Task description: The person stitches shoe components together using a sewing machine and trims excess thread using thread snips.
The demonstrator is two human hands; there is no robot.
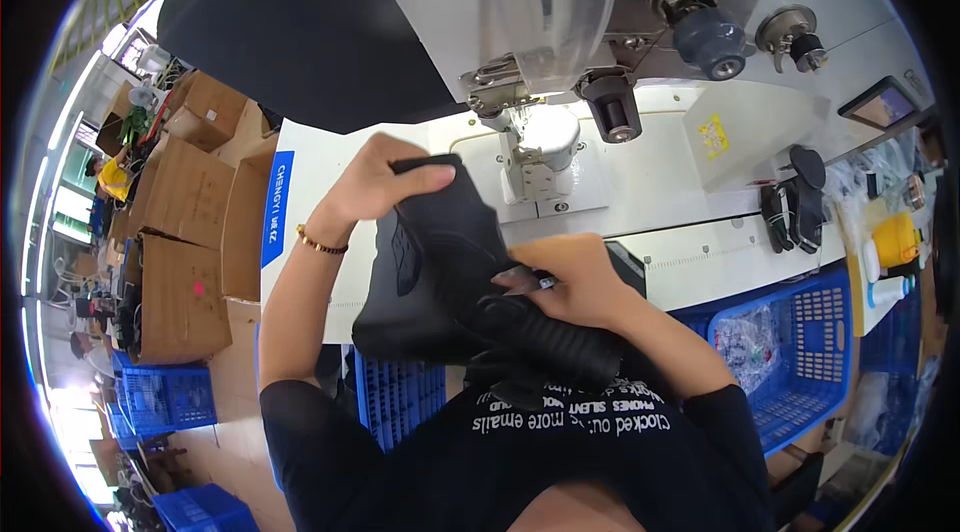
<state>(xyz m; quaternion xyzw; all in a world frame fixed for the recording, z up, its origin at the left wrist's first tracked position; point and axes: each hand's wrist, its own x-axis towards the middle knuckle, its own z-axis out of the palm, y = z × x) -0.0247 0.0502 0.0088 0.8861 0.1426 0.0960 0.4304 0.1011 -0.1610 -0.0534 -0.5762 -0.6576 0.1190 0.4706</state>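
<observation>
At dial centre, the black piece (pixel 450 267) is held up. Its edge is pinched at eleven o'clock by the left hand (pixel 380 182), thumb against fingers. At three, a small tool (pixel 530 283) is gripped in the right hand's (pixel 580 277) curled fingers; tautness should be kept.

A tan floor (pixel 238 422) runs down the left of the frame, with brown cardboard boxes (pixel 185 297) crowded at middle left and blue plastic crates (pixel 180 402) below them. Bright window panes (pixel 72 216) and long white strip lights (pixel 36 194) line the far left rim, while a white surface (pixel 650 215) spans the centre and a blue plastic basket (pixel 822 332) stands at lower right.
</observation>
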